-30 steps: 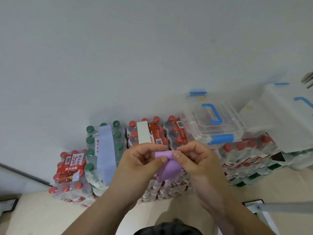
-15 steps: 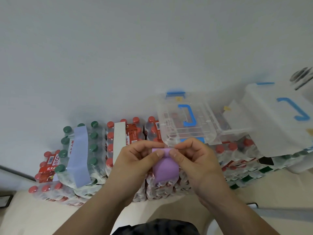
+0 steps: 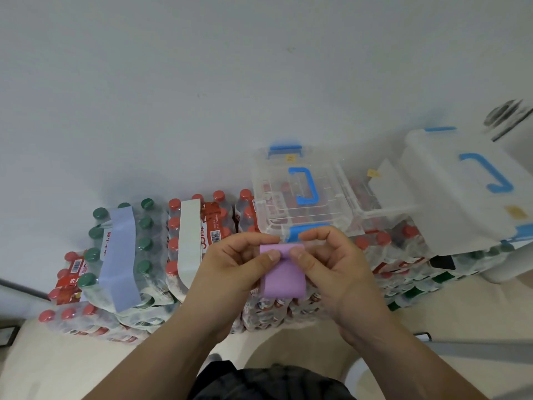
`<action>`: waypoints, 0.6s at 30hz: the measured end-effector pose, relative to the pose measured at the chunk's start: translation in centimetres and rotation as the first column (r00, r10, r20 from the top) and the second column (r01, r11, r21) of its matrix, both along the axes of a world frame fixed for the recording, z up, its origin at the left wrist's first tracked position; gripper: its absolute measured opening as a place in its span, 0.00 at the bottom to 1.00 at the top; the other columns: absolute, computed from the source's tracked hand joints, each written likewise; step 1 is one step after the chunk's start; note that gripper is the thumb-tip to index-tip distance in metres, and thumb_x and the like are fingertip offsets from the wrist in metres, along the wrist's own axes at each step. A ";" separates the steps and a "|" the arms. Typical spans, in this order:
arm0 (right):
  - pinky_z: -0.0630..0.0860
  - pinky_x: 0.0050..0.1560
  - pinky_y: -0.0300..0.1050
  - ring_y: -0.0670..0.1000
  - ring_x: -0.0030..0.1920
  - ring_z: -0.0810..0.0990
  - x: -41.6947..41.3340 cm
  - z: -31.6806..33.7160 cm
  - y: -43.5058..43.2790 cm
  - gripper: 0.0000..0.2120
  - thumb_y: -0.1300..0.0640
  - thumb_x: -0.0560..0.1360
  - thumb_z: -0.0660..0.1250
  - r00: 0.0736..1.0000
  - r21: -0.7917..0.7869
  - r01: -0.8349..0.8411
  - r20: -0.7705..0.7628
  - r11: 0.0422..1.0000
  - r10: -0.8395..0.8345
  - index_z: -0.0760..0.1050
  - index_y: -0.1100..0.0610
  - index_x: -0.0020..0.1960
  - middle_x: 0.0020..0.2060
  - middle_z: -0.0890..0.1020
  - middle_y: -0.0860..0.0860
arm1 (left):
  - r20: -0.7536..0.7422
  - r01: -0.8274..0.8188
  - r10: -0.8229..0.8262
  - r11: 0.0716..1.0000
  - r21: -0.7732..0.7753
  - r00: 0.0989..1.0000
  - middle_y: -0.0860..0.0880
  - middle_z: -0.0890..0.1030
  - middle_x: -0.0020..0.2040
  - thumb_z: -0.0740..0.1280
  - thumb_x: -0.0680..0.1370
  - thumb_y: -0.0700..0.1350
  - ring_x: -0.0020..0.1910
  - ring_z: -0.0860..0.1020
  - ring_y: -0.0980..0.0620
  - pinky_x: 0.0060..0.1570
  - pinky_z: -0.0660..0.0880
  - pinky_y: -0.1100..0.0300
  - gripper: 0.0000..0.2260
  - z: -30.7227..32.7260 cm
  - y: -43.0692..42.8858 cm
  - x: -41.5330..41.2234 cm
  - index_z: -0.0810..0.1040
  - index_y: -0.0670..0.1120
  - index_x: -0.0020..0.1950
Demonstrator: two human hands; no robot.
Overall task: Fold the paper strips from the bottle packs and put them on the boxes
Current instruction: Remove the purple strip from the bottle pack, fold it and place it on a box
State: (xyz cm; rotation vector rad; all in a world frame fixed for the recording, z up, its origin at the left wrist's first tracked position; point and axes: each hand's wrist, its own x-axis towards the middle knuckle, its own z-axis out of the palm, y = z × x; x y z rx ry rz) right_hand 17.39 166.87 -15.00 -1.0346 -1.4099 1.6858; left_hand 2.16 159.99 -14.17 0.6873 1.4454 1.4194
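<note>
Several shrink-wrapped bottle packs (image 3: 155, 255) stand stacked on the floor (image 3: 43, 365) against a pale wall (image 3: 202, 82), some with green caps and some with red. On top of the packs to the right sits a clear box (image 3: 326, 180) with a blue handle and blue clasps. A second see-through box (image 3: 372, 209) is just beside it, and farther right is a larger white box (image 3: 450, 197) with a blue handle. A long blue strip (image 3: 121, 255) lies draped over the green-capped pack, and a white strip (image 3: 189, 241) lies draped over the red-capped pack beside it. In front of the packs, the left hand (image 3: 230, 269) and the right hand (image 3: 337, 269) meet at chest height. Each grip is narrow, thumb against curled forefinger, pinching the top edge of the purple strip (image 3: 284, 280). That strip is bent over at the top where the thumbs almost touch. Its lower part hangs down between the hands, in the air just below the near edge of the clear box and apart from it.
</note>
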 end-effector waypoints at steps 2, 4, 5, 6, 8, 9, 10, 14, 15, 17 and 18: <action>0.82 0.41 0.50 0.52 0.42 0.84 0.1 -0.1 -0.2 0.13 0.45 0.70 0.71 1.000 -0.028 0.013 0.006 1.000 -0.013 0.79 0.53 0.49 0.42 0.85 0.58 | -0.013 0.000 0.000 1.000 -0.002 1.000 0.39 0.85 0.49 0.74 0.68 0.45 0.49 0.83 0.40 0.44 0.82 0.52 0.13 0.0 0.1 0.2 0.85 0.45 0.52; 0.82 0.40 0.44 0.48 0.41 0.84 0.1 -0.1 -0.3 0.13 0.48 0.71 0.70 1.000 -0.007 0.020 0.016 1.000 -0.020 0.79 0.56 0.48 0.42 0.86 0.54 | -0.022 0.015 -0.015 1.000 -0.003 1.000 0.41 0.85 0.49 0.74 0.71 0.41 0.49 0.83 0.43 0.43 0.81 0.55 0.10 -0.1 0.2 0.4 0.85 0.45 0.51; 0.82 0.40 0.43 0.48 0.40 0.84 0.0 -0.1 -0.2 0.11 0.50 0.72 0.71 1.000 0.002 0.026 0.018 1.000 -0.026 0.78 0.57 0.48 0.42 0.86 0.53 | -0.015 0.015 -0.015 1.000 -0.009 1.000 0.42 0.85 0.49 0.73 0.72 0.40 0.49 0.83 0.43 0.43 0.81 0.55 0.09 -0.1 0.2 0.4 0.85 0.45 0.52; 0.81 0.40 0.43 0.49 0.40 0.84 0.1 -0.1 -0.2 0.08 0.53 0.73 0.71 0.999 0.013 0.030 0.016 0.999 -0.031 0.78 0.57 0.47 0.41 0.86 0.54 | -0.003 0.011 -0.011 1.000 -0.017 1.000 0.41 0.85 0.49 0.73 0.72 0.41 0.50 0.84 0.42 0.42 0.81 0.55 0.09 -0.1 0.2 0.4 0.85 0.45 0.52; 0.81 0.41 0.45 0.51 0.41 0.85 0.2 -0.3 -0.1 0.03 0.59 0.75 0.72 0.999 0.021 0.033 0.010 0.999 -0.034 0.78 0.55 0.47 0.41 0.86 0.55 | 0.016 0.005 -0.004 1.000 -0.026 1.000 0.41 0.85 0.49 0.73 0.70 0.46 0.49 0.84 0.41 0.41 0.81 0.55 0.11 0.1 0.2 0.4 0.85 0.45 0.51; 0.81 0.41 0.46 0.52 0.42 0.85 0.3 -0.4 -0.1 0.03 0.58 0.75 0.72 0.999 0.022 0.033 0.006 0.999 -0.033 0.78 0.54 0.47 0.41 0.86 0.56 | 0.013 0.006 -0.005 1.000 -0.026 1.000 0.40 0.85 0.49 0.73 0.69 0.47 0.48 0.84 0.41 0.40 0.81 0.55 0.12 0.1 0.2 0.4 0.85 0.45 0.51; 0.82 0.42 0.46 0.54 0.43 0.86 0.3 -0.3 -0.2 0.04 0.55 0.74 0.73 1.000 0.020 0.029 0.003 0.999 -0.029 0.79 0.52 0.47 0.42 0.86 0.56 | 0.003 0.007 -0.007 1.000 -0.023 1.000 0.40 0.85 0.49 0.73 0.69 0.47 0.48 0.84 0.41 0.40 0.81 0.55 0.12 0.2 0.2 0.4 0.85 0.45 0.50; 0.82 0.42 0.46 0.56 0.44 0.86 0.3 -0.2 -0.3 0.10 0.45 0.69 0.72 0.998 -0.016 0.060 0.016 0.998 -0.060 0.80 0.49 0.45 0.41 0.86 0.56 | -0.032 0.015 -0.015 1.000 -0.007 0.999 0.40 0.85 0.48 0.74 0.66 0.47 0.46 0.84 0.44 0.37 0.80 0.59 0.12 0.2 0.3 0.3 0.86 0.47 0.48; 0.81 0.41 0.46 0.55 0.43 0.85 0.2 -0.3 -0.3 0.07 0.47 0.70 0.72 0.997 -0.004 0.067 0.027 0.998 -0.067 0.80 0.49 0.44 0.41 0.86 0.55 | -0.038 0.020 -0.020 1.000 -0.007 0.999 0.41 0.85 0.49 0.74 0.66 0.47 0.47 0.84 0.43 0.38 0.80 0.58 0.12 0.1 0.3 0.3 0.86 0.47 0.49; 0.82 0.43 0.48 0.53 0.43 0.86 0.3 -0.4 -0.2 0.02 0.55 0.74 0.73 0.998 0.029 0.060 0.035 0.998 -0.061 0.80 0.49 0.44 0.41 0.86 0.55 | -0.025 0.026 -0.026 1.000 -0.007 0.999 0.41 0.85 0.50 0.74 0.67 0.47 0.49 0.84 0.42 0.41 0.81 0.55 0.13 0.0 0.2 0.1 0.86 0.47 0.50; 0.83 0.44 0.50 0.54 0.44 0.87 0.3 -0.4 -0.2 0.04 0.58 0.75 0.73 0.998 0.043 0.047 0.036 0.998 -0.049 0.80 0.50 0.45 0.41 0.87 0.55 | -0.010 0.029 -0.029 1.000 -0.002 1.000 0.41 0.86 0.50 0.73 0.68 0.46 0.49 0.85 0.41 0.43 0.82 0.53 0.13 -0.1 0.2 0.1 0.86 0.46 0.51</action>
